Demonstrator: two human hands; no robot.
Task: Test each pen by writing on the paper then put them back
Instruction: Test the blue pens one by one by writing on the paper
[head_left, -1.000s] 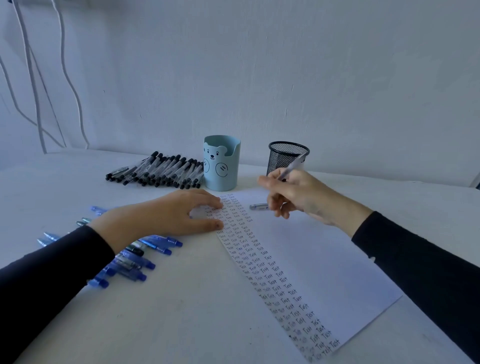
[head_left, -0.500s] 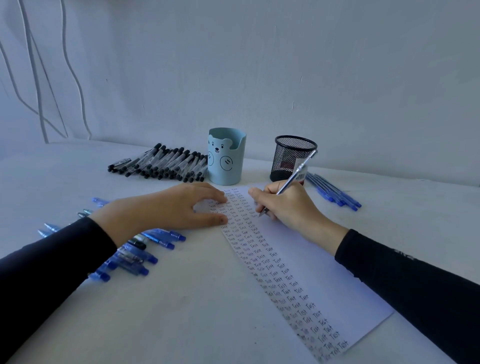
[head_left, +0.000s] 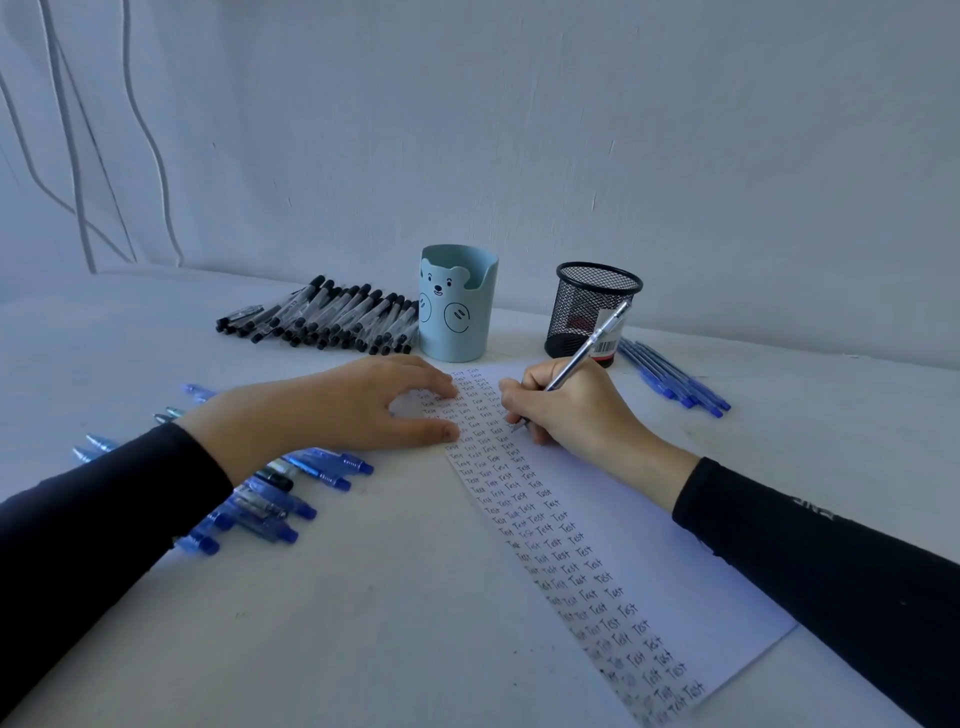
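A white sheet of paper (head_left: 649, 540) lies on the table, its left strip filled with rows of the word "Test". My right hand (head_left: 576, 405) grips a clear pen (head_left: 587, 348) with its tip down on the paper near the top of the written rows. My left hand (head_left: 343, 405) rests flat on the paper's top left corner, fingers spread. Several blue pens (head_left: 280, 499) lie under and beside my left forearm. Several black-capped pens (head_left: 322, 317) lie in a row at the back left. More blue pens (head_left: 675, 379) lie at the right of the mesh cup.
A light blue bear-faced pen cup (head_left: 457, 306) and a black mesh pen cup (head_left: 592, 306) stand at the back, near the wall. White cables (head_left: 78, 156) hang down the wall at the left.
My right hand has come down from above the paper and set the pen tip onto it. My left hand has stayed on the corner. The view has shifted slightly.
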